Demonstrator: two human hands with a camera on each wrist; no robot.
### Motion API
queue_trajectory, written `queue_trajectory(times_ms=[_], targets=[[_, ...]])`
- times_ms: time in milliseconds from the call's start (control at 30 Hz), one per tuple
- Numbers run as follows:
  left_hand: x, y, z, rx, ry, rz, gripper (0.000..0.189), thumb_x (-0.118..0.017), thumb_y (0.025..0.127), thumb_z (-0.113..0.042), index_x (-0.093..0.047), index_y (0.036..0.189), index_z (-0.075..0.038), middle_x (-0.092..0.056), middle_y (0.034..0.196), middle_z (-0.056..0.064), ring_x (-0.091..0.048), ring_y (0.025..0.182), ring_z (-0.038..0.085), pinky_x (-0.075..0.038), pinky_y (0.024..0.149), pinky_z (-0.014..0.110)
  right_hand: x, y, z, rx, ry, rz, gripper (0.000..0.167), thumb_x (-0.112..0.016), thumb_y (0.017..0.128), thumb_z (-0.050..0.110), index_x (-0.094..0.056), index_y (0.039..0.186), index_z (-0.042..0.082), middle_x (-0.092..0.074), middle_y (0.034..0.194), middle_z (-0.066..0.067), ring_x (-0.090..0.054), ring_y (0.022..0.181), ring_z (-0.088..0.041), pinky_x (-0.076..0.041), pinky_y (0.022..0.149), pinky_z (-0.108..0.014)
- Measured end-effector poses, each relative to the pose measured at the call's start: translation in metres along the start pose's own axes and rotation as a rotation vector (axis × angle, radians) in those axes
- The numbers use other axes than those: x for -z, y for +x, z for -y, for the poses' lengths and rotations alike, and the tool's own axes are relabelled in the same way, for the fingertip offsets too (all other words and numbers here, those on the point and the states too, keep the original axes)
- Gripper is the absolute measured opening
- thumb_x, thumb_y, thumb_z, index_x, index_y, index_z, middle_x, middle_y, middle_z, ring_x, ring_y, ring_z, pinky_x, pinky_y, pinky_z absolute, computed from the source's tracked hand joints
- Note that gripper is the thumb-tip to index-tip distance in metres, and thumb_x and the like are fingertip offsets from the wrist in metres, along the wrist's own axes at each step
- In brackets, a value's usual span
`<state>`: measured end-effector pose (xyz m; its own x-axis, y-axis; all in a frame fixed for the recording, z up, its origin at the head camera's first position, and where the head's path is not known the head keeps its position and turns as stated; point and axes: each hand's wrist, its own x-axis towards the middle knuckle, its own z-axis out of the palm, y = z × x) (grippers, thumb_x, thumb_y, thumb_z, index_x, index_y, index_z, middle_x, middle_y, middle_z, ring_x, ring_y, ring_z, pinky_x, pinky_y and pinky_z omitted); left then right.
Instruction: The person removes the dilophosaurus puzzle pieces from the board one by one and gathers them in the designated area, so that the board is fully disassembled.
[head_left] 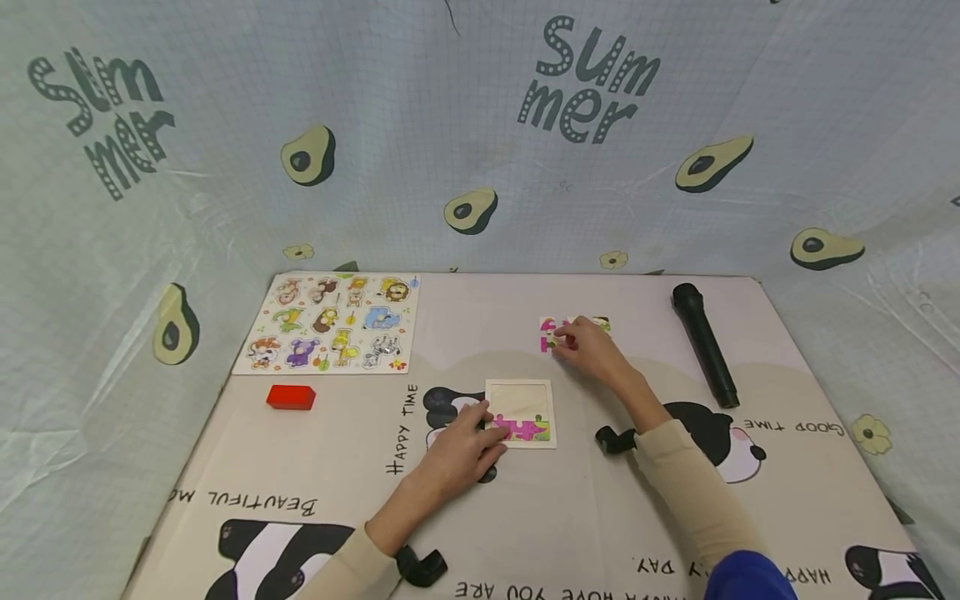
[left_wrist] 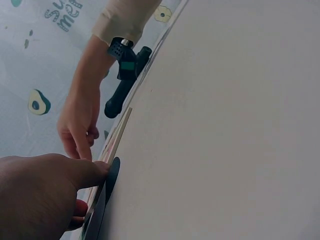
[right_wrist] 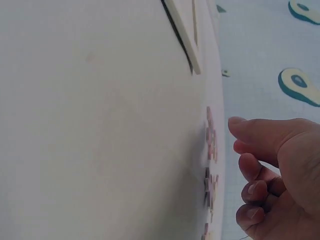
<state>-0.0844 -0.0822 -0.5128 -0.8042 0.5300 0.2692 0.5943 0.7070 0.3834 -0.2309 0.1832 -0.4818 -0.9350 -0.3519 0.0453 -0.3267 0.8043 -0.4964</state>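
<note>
My left hand (head_left: 461, 450) rests at the left edge of a small wooden puzzle tray (head_left: 521, 393), fingertips on its rim. Pink and green jigsaw pieces (head_left: 525, 428) fill the tray's lower part; bare wood shows above them. In the left wrist view the thumb (left_wrist: 95, 172) touches the tray's edge. My right hand (head_left: 588, 348) hovers over loose pink and multicoloured puzzle pieces (head_left: 547, 340) behind the tray, partly covering them. In the right wrist view its fingers are loosely bent, with thumb and index close together and nothing visible between them; pieces (right_wrist: 210, 190) lie on the table beyond.
An animal picture board (head_left: 322, 323) lies at the back left, with a red block (head_left: 291, 397) in front of it. At the right lies a black microphone (head_left: 705, 345). A printed cloth covers the table, and a patterned curtain (head_left: 405, 100) hangs behind and at the sides.
</note>
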Motion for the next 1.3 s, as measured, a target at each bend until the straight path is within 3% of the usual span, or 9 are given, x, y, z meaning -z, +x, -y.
queue_trajectory(times_ms=[367, 500, 700, 1000, 1300], targets=[[-0.001, 0.003, -0.002, -0.003, -0.004, 0.025, 0.029, -0.066, 0.097, -0.031, -0.073, 0.122, -0.016, -0.059, 0.127, 0.009, -0.058, 0.125, 0.026, -0.038, 0.118, 0.050, 0.006, -0.022, 0.012, -0.045, 0.048, 0.008, 0.035, -0.073, 0.091, 0.022, -0.070, 0.120, 0.003, -0.062, 0.099, -0.012, -0.055, 0.089, -0.023, -0.048, 0.074, -0.032], [0.000, 0.003, -0.002, -0.002, 0.010, 0.025, 0.028, -0.067, 0.097, -0.030, -0.073, 0.121, -0.016, -0.057, 0.129, 0.007, -0.058, 0.123, 0.023, -0.039, 0.118, 0.050, 0.005, -0.029, 0.018, -0.022, 0.049, 0.031, 0.037, -0.073, 0.091, 0.024, -0.070, 0.121, 0.003, -0.064, 0.100, -0.011, -0.055, 0.086, -0.021, -0.048, 0.073, -0.030], [0.003, 0.001, -0.004, 0.011, 0.023, 0.044, 0.029, -0.067, 0.096, -0.030, -0.073, 0.120, -0.014, -0.061, 0.136, 0.009, -0.053, 0.136, 0.030, -0.038, 0.118, 0.050, 0.003, -0.043, 0.026, 0.008, 0.067, 0.043, 0.035, -0.075, 0.090, 0.023, -0.070, 0.119, 0.003, -0.065, 0.099, -0.008, -0.055, 0.080, -0.016, -0.049, 0.070, -0.027], [0.005, 0.002, -0.005, 0.009, 0.032, 0.065, 0.031, -0.066, 0.097, -0.030, -0.071, 0.123, -0.013, -0.063, 0.135, 0.009, -0.050, 0.139, 0.032, -0.038, 0.118, 0.051, -0.002, -0.065, 0.034, 0.026, 0.082, 0.066, 0.036, -0.077, 0.088, 0.021, -0.070, 0.118, 0.003, -0.062, 0.098, -0.006, -0.057, 0.086, -0.015, -0.053, 0.074, -0.027], [0.006, 0.002, -0.006, -0.010, 0.060, 0.070, 0.033, -0.062, 0.099, -0.028, -0.066, 0.132, -0.022, -0.061, 0.135, 0.009, -0.050, 0.139, 0.035, -0.038, 0.118, 0.052, -0.013, -0.082, 0.038, 0.113, 0.096, 0.051, 0.033, -0.079, 0.086, 0.018, -0.071, 0.114, 0.003, -0.061, 0.093, -0.004, -0.055, 0.082, -0.013, -0.050, 0.071, -0.024]])
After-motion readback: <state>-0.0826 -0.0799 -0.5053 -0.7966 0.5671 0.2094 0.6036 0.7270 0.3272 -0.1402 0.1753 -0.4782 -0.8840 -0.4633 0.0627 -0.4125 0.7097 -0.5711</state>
